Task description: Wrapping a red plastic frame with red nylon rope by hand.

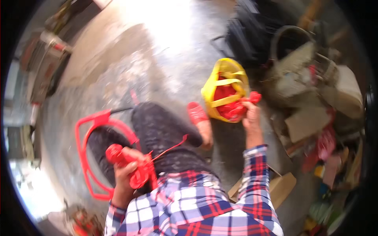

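Over my lap, my left hand (pixel 126 173) is closed round a glossy red bundle (pixel 139 179); its exact kind is blurred. A thin red strand (pixel 172 148) trails from that side across my dark trousers. My right hand (pixel 252 116) is at the right rim of a yellow bag (pixel 208 92), closed on a second red bundle (pixel 255 97). More red material (pixel 223 94) fills the bag, beneath its yellow straps. Whether the held bundle joins the red material inside cannot be made out.
A red frame (pixel 81 155) surrounds my left knee. My foot in a red shoe (pixel 197 113) rests beside the bag. At the right lie piled cardboard pieces (pixel 309 122) and a grey handled basket (pixel 293 63). A brown carton (pixel 281 188) stands by my right elbow.
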Available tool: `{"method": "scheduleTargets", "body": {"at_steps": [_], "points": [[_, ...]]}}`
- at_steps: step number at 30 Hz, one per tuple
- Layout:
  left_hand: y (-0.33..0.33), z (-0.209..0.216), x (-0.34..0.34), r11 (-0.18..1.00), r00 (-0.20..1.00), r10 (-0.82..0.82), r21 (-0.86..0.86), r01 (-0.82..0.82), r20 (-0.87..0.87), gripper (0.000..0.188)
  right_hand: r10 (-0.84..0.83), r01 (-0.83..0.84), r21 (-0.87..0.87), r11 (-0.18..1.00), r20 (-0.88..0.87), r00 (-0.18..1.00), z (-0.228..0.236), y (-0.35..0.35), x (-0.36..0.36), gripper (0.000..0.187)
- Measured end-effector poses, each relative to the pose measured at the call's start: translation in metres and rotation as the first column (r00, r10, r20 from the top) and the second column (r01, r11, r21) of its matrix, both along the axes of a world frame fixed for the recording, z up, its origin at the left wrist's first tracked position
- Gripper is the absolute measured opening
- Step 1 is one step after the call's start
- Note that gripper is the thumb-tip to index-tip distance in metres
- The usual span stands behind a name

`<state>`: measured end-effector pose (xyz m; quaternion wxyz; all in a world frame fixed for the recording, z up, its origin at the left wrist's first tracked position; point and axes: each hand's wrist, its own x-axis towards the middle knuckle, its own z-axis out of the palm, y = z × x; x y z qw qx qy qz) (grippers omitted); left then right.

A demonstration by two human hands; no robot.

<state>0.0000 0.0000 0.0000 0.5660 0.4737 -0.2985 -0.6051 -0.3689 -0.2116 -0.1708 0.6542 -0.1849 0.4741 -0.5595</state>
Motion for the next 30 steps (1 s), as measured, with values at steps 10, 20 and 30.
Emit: {"method": "scheduleTargets", "body": {"at_steps": [10,20,30], "points": [[0.031,0.023,0.004,0.966,0.968,0.228,0.15,-0.211,-0.105,0.042,0.196,-0.472,-0.145,0.87,-0.775,0.6,0.097,0.03,0.071,0.02],[0.033,0.012,-0.004,0.966,0.975,0.216,0.158,-0.207,-0.047,0.058,0.56,-0.874,-0.38,0.304,-0.671,0.486,0.185,0.116,0.204,0.03],[0.045,0.008,0.006,0.983,0.988,0.124,-0.126,-0.135,-0.087,0.069,0.858,-0.813,-0.273,0.514,0.164,0.488,0.176,0.127,0.227,0.038]]}}
